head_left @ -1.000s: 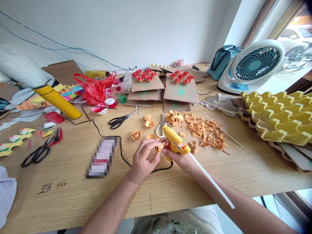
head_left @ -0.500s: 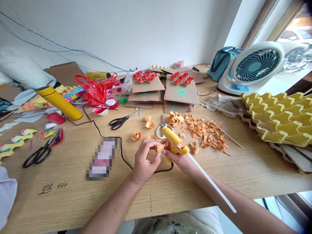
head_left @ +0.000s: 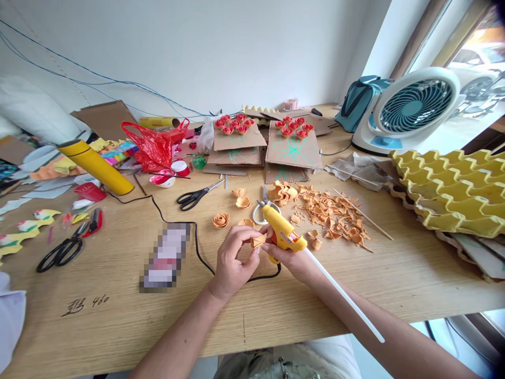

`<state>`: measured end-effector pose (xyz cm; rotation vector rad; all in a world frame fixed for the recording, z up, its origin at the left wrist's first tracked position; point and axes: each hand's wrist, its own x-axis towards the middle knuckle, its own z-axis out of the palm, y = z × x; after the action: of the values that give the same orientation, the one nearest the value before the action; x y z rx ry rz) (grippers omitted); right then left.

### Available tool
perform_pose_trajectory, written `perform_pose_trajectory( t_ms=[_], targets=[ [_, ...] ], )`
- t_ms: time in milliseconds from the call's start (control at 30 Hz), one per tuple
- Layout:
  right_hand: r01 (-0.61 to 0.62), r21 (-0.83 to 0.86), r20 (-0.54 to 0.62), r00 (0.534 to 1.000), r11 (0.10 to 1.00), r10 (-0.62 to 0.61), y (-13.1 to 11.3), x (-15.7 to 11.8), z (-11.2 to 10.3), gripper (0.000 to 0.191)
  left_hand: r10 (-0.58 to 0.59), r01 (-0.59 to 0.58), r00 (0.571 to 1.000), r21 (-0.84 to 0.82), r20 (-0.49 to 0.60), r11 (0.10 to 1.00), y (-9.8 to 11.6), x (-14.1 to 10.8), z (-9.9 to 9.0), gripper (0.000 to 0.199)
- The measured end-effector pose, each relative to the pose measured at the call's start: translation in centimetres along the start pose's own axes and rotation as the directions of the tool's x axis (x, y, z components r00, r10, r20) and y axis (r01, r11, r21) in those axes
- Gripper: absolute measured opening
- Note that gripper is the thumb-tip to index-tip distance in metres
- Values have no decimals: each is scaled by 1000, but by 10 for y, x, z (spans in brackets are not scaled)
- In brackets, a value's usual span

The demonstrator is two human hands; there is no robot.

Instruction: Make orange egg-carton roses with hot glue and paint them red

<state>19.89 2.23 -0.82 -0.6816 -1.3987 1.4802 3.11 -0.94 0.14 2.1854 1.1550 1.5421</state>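
Note:
Between the fingertips of my left hand [head_left: 236, 260] is a small orange paper flower [head_left: 258, 241]. My right hand [head_left: 290, 258] is wrapped round a yellow glue gun [head_left: 283, 227], its thumb tip close to the flower. A long white glue stick [head_left: 343, 295] sticks out of the gun's rear, over my right forearm. Beyond my hands lie a finished orange rose [head_left: 221, 220], orange petal cups [head_left: 243, 202] and light-handled scissors [head_left: 260, 213], partly covered by the gun. Orange scraps [head_left: 331, 210] are heaped to the right.
Black scissors [head_left: 195, 197] lie behind my left hand, a blurred phone-like object [head_left: 165, 257] left of it. The gun's black cord [head_left: 199, 252] crosses the table. Red flowers stand on cardboard [head_left: 294, 150] at the back. Yellow egg trays [head_left: 453, 189] and a fan [head_left: 418, 108] are right.
Both hands keep almost the same place and hold. The free end of the glue stick has shifted very slightly up and right.

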Motion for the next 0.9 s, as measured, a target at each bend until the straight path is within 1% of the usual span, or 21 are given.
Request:
perform_pose_trajectory(
  t_ms=[167, 433, 667, 900],
  targets=[
    [-9, -15, 11, 1000, 1000, 9, 1, -1, 0, 28, 26, -25, 1000, 40, -12, 999, 1, 1, -1, 27],
    [-16, -27, 16, 1000, 1000, 16, 5, -2, -2, 27, 14, -14, 1000, 39, -1, 999, 2, 0, 0, 26],
    [-32, -8, -8, 999, 999, 32, 1, -1, 0, 31, 63, -62, 998, 87, -11, 994, 4, 3, -1, 26],
    [-14, -23, -3, 1000, 1000, 14, 3, -1, 0, 26, 39, -40, 999, 48, 11, 998, 2, 1, -2, 26]
  ],
)
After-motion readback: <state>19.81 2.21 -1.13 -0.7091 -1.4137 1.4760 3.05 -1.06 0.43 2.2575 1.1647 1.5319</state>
